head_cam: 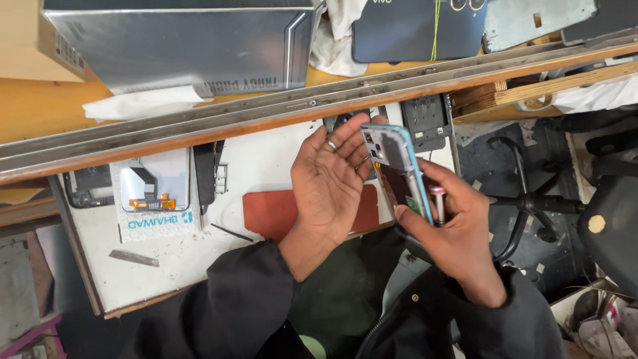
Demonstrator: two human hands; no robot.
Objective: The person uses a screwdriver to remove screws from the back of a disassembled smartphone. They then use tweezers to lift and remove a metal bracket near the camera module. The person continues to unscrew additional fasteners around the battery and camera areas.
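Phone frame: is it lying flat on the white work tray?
No, the phone frame is held up edge-on between the left hand and right hand, above the tray.

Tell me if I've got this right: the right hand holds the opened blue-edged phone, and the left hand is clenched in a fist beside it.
Not quite. The head view shows the left hand open, palm up and fingers spread, beside the phone. The right hand does hold it.

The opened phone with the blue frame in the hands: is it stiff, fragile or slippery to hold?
The phone probably stays stiff, since it stands on edge between the left hand and right hand without bending. It seems fragile: its back is off and inner parts are exposed. The thin smooth frame may slip, and the right hand also holds a small screwdriver.
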